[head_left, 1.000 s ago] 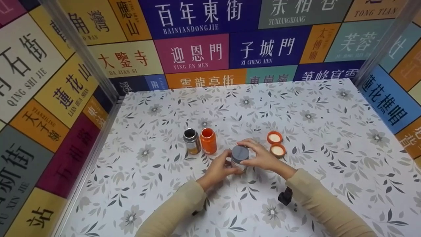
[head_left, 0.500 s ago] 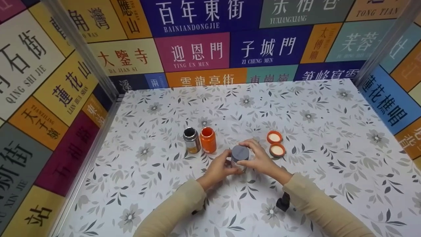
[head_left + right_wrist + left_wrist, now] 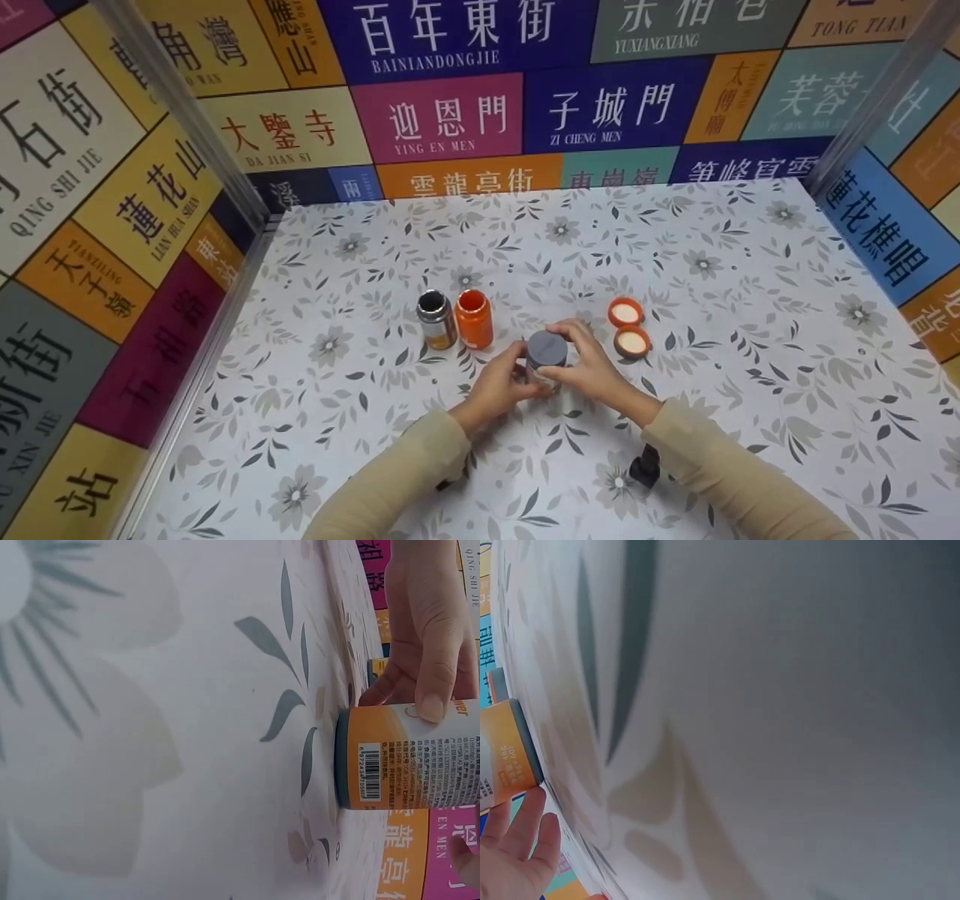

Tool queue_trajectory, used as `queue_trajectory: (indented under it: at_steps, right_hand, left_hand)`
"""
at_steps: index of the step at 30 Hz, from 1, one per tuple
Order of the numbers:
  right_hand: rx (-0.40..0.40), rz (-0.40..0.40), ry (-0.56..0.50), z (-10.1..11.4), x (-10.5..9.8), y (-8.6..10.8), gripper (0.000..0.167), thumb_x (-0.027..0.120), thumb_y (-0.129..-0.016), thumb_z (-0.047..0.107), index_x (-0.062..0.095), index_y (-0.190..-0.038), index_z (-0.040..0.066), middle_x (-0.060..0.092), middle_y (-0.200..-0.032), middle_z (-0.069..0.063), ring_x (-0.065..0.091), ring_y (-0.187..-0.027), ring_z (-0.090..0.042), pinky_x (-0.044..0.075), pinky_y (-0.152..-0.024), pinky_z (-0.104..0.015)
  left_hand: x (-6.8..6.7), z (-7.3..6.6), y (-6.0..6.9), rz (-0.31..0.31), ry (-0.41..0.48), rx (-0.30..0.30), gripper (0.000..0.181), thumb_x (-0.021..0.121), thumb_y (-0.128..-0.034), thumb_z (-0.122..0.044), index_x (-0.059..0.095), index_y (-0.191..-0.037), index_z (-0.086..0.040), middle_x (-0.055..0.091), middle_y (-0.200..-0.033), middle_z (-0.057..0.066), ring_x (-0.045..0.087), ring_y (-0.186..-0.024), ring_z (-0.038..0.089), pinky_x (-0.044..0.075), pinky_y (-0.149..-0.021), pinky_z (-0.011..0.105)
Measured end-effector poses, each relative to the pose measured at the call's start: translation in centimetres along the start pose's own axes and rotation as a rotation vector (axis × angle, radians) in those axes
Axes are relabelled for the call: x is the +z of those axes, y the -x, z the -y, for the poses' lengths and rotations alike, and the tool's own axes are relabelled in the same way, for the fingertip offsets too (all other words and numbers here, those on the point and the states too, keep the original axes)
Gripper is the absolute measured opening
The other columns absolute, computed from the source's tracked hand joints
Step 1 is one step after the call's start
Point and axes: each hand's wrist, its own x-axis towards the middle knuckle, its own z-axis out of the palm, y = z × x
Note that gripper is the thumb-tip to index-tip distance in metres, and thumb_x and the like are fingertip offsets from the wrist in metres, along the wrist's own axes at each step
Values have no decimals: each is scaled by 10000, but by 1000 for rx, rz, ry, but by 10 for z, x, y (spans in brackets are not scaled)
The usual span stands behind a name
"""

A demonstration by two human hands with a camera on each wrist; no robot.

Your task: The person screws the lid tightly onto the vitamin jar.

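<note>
In the head view a bottle point(image 3: 545, 375) with a wide grey cap point(image 3: 547, 349) stands between both hands. My left hand point(image 3: 499, 382) grips its lower body, thumb on the near side. My right hand point(image 3: 592, 367) holds the cap, thumb in front and fingers behind. The right wrist view shows the bottle's orange and white label point(image 3: 379, 765) with a barcode, and the left thumb pressed on it. Only a few fingertips of the right hand point(image 3: 466, 862) appear at that view's edge. Fingers of the left hand point(image 3: 517, 855) touch the bottle's base point(image 3: 529, 742) in the left wrist view.
Left of the hands stand an uncapped grey bottle point(image 3: 439, 330) and an uncapped orange bottle point(image 3: 475, 330), side by side. To the right lie two orange caps point(image 3: 625, 312), white insides up. Sign-printed panels point(image 3: 450, 120) border the flowered table point(image 3: 420, 247).
My right hand shifts slightly on the cap, and its forearm moves a little down and left. The left hand and bottle stay nearly in place.
</note>
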Motion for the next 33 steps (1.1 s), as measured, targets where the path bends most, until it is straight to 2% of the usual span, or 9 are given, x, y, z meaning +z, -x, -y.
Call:
queue_trajectory:
  at_steps: [3, 6, 10, 13, 19, 21, 24, 30, 33]
  right_hand:
    - [7, 38, 24, 2, -4, -1, 565, 769, -671, -12, 504, -1164, -91, 498, -1144, -183, 486, -1040, -265, 404, -923, -333]
    - [-16, 86, 47, 2, -8, -1, 560, 766, -706, 63, 504, -1187, -49, 505, -1156, -157, 484, -1060, -258, 400, -939, -404]
    - [-70, 125, 59, -2, -14, 2, 570, 743, -742, 106, 483, -1231, -32, 493, -1211, -167, 452, -1115, -298, 370, -947, -495]
    - [-84, 123, 83, -6, -20, 4, 576, 732, -748, 88, 473, -1248, -32, 490, -1240, -172, 439, -1147, -315, 368, -953, -492]
    - [-89, 53, 92, -14, -35, 5, 543, 722, -717, -21, 498, -1209, -64, 522, -1209, -205, 473, -1114, -336, 396, -912, -462]
    - [-81, 41, 89, -16, -39, 5, 539, 722, -713, -31, 501, -1203, -67, 525, -1202, -211, 478, -1104, -342, 404, -913, -439]
    - [-56, 49, 98, -18, -43, 6, 526, 719, -736, 3, 499, -1210, -52, 520, -1206, -214, 475, -1111, -332, 404, -925, -426]
    - [-55, 77, 64, -19, -44, 7, 511, 704, -770, 47, 485, -1217, -68, 504, -1215, -252, 465, -1133, -344, 374, -921, -536]
    - [-49, 79, 57, -20, -45, 7, 513, 705, -769, 42, 483, -1215, -80, 506, -1218, -247, 467, -1136, -342, 375, -925, -530]
  left_hand:
    - [1, -2, 0, 8, 19, -21, 565, 773, -706, -244, 504, -1198, -173, 589, -1146, 16, 563, -921, 134, 470, -819, 276]
    - [0, -3, 0, 13, 17, -41, 563, 769, -711, -235, 498, -1201, -177, 588, -1142, 2, 562, -921, 124, 469, -822, 278]
    - [-3, -2, 0, 9, 5, -22, 567, 759, -727, -220, 488, -1220, -146, 588, -1150, 39, 582, -932, 146, 478, -828, 282]
    - [-10, 1, 1, -1, 8, -18, 587, 758, -733, -201, 473, -1241, -126, 579, -1178, 68, 584, -962, 171, 478, -847, 293]
    - [-28, 12, 10, -33, 46, -132, 665, 785, -695, -213, 452, -1269, -164, 555, -1191, 42, 552, -978, 172, 461, -870, 323]
    - [-34, 15, 13, -46, 56, -149, 671, 785, -694, -215, 452, -1274, -161, 554, -1182, 40, 545, -969, 169, 456, -868, 327]
    - [-42, 20, 20, -74, 74, -159, 659, 778, -707, -203, 451, -1276, -152, 560, -1155, 46, 545, -941, 174, 472, -830, 322]
    - [-55, 30, 30, -135, 132, -198, 681, 776, -705, -199, 435, -1290, -125, 556, -1189, 62, 560, -952, 190, 488, -796, 326]
    - [-60, 34, 33, -164, 112, -202, 671, 783, -689, -214, 449, -1265, -125, 550, -1194, 61, 564, -937, 185, 465, -807, 323]
